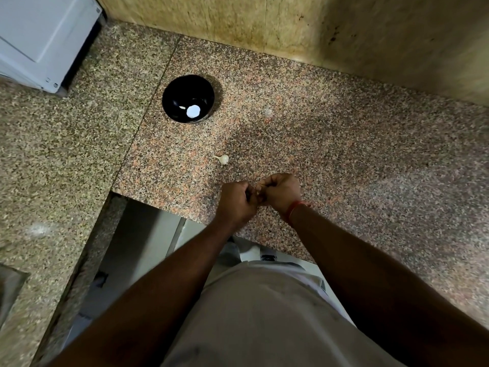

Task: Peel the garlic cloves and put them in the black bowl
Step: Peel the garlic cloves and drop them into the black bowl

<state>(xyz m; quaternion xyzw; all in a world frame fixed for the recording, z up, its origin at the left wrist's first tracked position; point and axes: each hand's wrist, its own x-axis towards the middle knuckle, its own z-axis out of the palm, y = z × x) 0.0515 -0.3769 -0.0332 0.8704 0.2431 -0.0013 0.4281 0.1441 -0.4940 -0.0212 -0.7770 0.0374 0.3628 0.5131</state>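
Both my hands are working together just inside the front edge of the granite counter (344, 154). Left hand (236, 201) and right hand (281, 193) have fingers curled in, knuckles nearly touching, and between them I see a small pale scrap that I take to be the garlic clove in hand (257, 193). Both appear pinched onto it; how much skin remains I cannot tell, it is mostly hidden by the fingers.

Black bowl (188, 98) sits toward the back of the counter, near the seam between the two slabs, well apart from the hands. Inside: one small pale sliver (182, 108), probably a peeled clove, beside a bright round patch that may only be a light reflection. Uncertain.

One more clove (223, 159), with its stem tip and seemingly unpeeled, lies on the counter between bowl and hands.

Judgement: partway. Perhaps one clove delivered, one being peeled, at least one untouched.
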